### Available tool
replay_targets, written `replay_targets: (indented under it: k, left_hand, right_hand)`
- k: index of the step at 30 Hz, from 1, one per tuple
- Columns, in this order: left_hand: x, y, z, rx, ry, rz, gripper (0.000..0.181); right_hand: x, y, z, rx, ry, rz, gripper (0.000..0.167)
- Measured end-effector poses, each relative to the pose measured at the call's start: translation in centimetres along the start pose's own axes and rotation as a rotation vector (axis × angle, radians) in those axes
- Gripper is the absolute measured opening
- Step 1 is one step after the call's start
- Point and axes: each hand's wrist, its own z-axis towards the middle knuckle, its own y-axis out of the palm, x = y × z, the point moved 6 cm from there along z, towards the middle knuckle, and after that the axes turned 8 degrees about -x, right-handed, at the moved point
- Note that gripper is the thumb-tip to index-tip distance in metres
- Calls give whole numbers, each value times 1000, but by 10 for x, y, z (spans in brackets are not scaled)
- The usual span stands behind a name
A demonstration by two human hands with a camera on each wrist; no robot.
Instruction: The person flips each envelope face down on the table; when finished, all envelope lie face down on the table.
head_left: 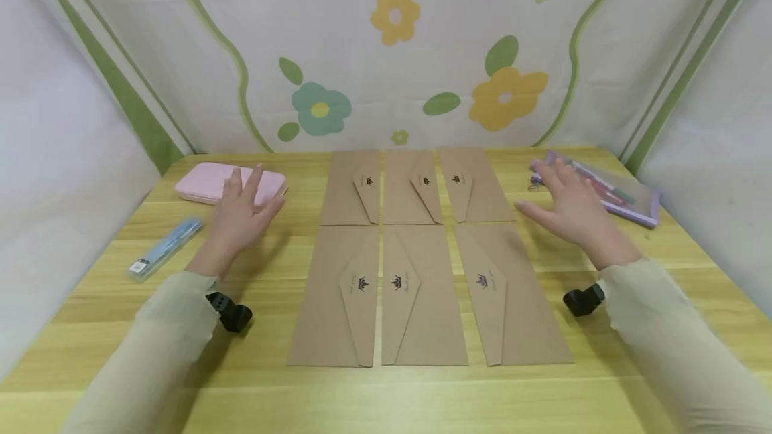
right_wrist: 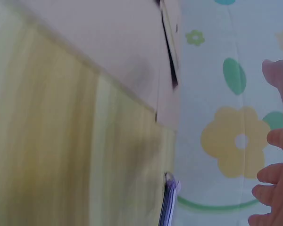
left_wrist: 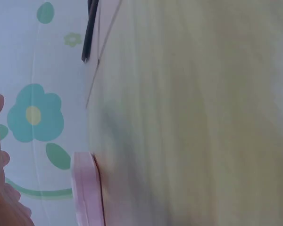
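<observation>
6 brown paper envelopes (head_left: 416, 240) lie flat in the centre of the frame, in 2 rows of 3; each has a pointed flap (head_left: 392, 313) folded over along 1 long side, with a dark crown (head_left: 397, 282) printed on it; a pink case (head_left: 202, 183), round-cornered and closed, lies flat at mid-left; a clear pouch with purple edges (head_left: 645, 199) lies slantwise at mid-right, pens (head_left: 622, 194) showing inside.
</observation>
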Motion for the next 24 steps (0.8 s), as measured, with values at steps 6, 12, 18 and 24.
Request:
replay_targets:
  k: [6,12,18,24]
  left_hand:
    - [14,3,14,-12,75,-151,75]
    - [21,9,28,-11,103,-273,72]
    - [21,15,40,21,72,-385,67]
    - [20,21,52,22,40,-489,62]
  right_hand:
    - [-23,6,15,-9,-13,97,87]
    - [-49,17,29,-9,-30,189,86]
    - [-75,29,42,14,-77,265,85]
    - [-105,41,54,18,-113,348,81]
